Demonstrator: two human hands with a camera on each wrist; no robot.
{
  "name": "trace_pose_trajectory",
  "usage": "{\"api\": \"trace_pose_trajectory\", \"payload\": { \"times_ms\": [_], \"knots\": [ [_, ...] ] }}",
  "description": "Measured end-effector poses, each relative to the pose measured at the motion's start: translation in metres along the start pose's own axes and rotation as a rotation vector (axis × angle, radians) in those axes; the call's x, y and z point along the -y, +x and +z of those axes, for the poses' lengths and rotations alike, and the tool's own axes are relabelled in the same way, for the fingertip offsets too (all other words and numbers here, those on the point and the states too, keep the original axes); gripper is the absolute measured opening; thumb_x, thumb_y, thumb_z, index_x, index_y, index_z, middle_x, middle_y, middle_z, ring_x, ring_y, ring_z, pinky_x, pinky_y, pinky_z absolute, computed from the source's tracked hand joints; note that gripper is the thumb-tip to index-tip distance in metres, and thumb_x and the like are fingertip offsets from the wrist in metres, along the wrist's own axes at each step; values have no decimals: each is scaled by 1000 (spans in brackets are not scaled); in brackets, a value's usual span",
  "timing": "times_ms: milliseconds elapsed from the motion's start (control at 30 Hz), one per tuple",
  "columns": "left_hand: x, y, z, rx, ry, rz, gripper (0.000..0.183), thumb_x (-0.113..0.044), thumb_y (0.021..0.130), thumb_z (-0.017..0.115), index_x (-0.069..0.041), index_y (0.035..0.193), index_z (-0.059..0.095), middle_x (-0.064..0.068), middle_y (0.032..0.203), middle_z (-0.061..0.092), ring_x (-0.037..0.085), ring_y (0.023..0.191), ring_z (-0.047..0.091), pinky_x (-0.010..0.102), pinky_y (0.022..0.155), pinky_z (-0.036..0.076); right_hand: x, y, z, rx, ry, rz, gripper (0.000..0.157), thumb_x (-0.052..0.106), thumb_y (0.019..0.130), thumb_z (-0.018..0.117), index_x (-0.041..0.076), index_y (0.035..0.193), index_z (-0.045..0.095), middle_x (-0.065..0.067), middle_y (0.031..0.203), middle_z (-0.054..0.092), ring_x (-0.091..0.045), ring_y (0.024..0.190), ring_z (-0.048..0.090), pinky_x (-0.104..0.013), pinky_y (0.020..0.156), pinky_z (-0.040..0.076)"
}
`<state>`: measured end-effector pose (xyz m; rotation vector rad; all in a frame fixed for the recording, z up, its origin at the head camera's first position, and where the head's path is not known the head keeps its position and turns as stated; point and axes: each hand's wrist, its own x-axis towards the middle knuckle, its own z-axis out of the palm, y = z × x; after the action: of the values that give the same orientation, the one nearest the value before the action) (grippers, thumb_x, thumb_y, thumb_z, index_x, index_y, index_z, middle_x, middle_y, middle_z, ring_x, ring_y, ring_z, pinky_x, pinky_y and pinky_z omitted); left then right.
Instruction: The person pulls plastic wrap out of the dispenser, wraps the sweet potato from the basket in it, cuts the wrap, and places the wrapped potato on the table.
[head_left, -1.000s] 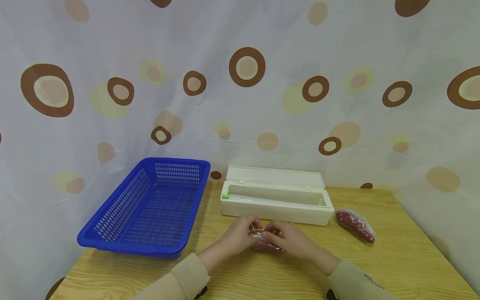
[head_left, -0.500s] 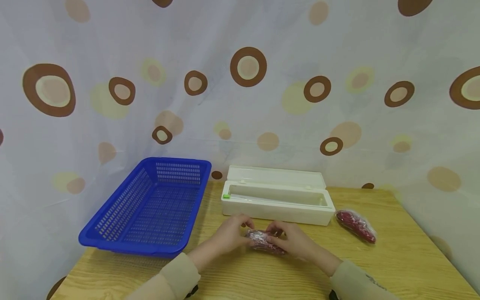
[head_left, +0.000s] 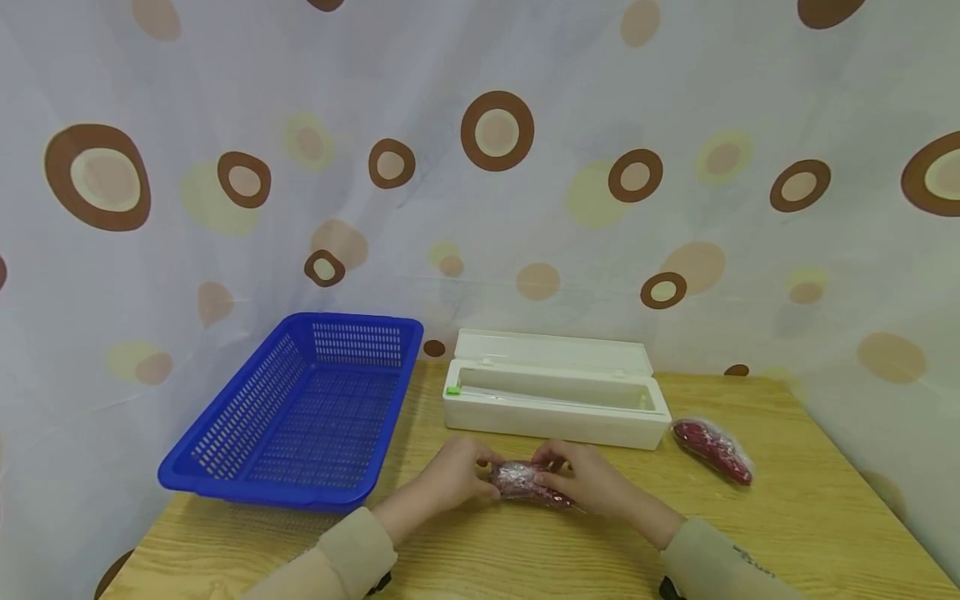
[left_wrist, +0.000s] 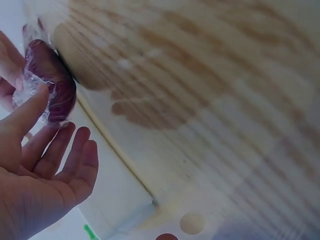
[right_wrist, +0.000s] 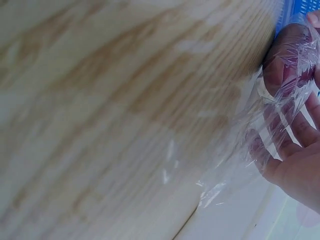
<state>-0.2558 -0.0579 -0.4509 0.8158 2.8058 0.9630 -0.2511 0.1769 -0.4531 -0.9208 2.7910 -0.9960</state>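
A purple-red sweet potato point(head_left: 521, 482) in crinkled cling film lies on the table between my hands. My left hand point(head_left: 452, 477) holds its left end, thumb in front and fingers behind; the left wrist view shows the thumb on the film of the sweet potato point(left_wrist: 55, 85) and the other fingers loosely bent below. At the other end, my right hand point(head_left: 592, 479) grips it between thumb and fingers. Loose cling film point(right_wrist: 225, 155) trails from that end over the right fingers in the right wrist view. A second wrapped sweet potato point(head_left: 712, 450) lies at the right.
Behind the hands stands a long white cling film box point(head_left: 555, 427), its lid point(head_left: 555, 350) raised and a green slider point(head_left: 453, 391) at its left end. A blue slotted basket point(head_left: 367, 495) is at the left of the wooden table point(head_left: 817, 517). A patterned curtain point(head_left: 427, 75) hangs behind.
My left hand has moved left and slightly down, from the top of the sweet potato to its left end, uncovering more of it. The right hand has stayed nearly in place.
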Motion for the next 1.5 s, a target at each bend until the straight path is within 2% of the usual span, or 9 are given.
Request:
{"api": "trace_pose_trajectory", "payload": {
  "times_ms": [367, 533, 667, 900, 1100, 1200, 1333, 1500],
  "knots": [
    [0, 1, 5, -14, 59, -19, 37, -18, 69, 83, -7, 103, 73, 2, 100, 72, 16, 99, 65, 28, 86, 51, 3, 1, 0, 7, -19, 18, 23, 38, 93, 57, 18, 103, 64, 9, 97, 66, -10, 90, 61, -39, 81, 51],
    [-2, 0, 4, -21, 75, -15, 36, -18, 68, 84, -7, 101, 74, 2, 97, 73, 14, 96, 66, 27, 83, 52, 8, 4, 0, -7, 3, 69, 28, 45, 95, 49, 22, 89, 64, 10, 88, 65, -9, 83, 59, -30, 71, 48],
    [-2, -1, 4, -17, 74, -16, 35, -18, 68, 84, -7, 100, 74, 2, 97, 73, 14, 96, 66, 26, 83, 52, 11, 7, 1, -6, 30, 95, 29, 49, 91, 54, 23, 83, 64, 11, 85, 65, -6, 81, 58, -24, 68, 47],
    [-4, -2, 3, -15, 73, -34, 34, -18, 69, 83, -7, 100, 74, 2, 97, 73, 15, 96, 66, 28, 84, 52, 11, 7, 2, -1, 24, 86, 18, 39, 87, 64, 21, 87, 64, 12, 86, 65, -8, 82, 59, -23, 70, 48],
    [-6, -3, 1, -11, 73, -5, 33, -16, 69, 83, -7, 100, 74, 1, 96, 73, 12, 94, 65, 25, 82, 51, 9, 8, 3, 3, 42, 84, 17, 36, 87, 65, 19, 89, 63, 10, 87, 63, -10, 81, 57, -21, 66, 46],
    [-7, -3, 0, 12, 55, 12, 42, -15, 69, 83, -6, 107, 70, 2, 98, 72, 10, 91, 64, 23, 80, 50, 7, 8, 3, 6, 27, 81, 16, 34, 87, 65, 19, 91, 62, 10, 88, 63, -10, 82, 57, -22, 68, 47],
    [-9, -1, 1, 49, 30, 44, 58, -16, 66, 85, -4, 119, 63, 5, 105, 69, 8, 90, 62, 19, 76, 49, 5, 7, 2, 6, -12, 67, 17, 35, 90, 62, 19, 95, 62, 10, 90, 63, -9, 85, 58, -26, 73, 50],
    [-10, 0, 5, 57, 45, 49, 56, -15, 67, 85, -5, 119, 64, 5, 111, 68, 12, 98, 62, 23, 83, 50, 4, 3, 0, 15, -14, 48, 26, 36, 91, 60, 14, 106, 63, 5, 101, 65, -15, 95, 59, -38, 83, 50]
  ]
}}
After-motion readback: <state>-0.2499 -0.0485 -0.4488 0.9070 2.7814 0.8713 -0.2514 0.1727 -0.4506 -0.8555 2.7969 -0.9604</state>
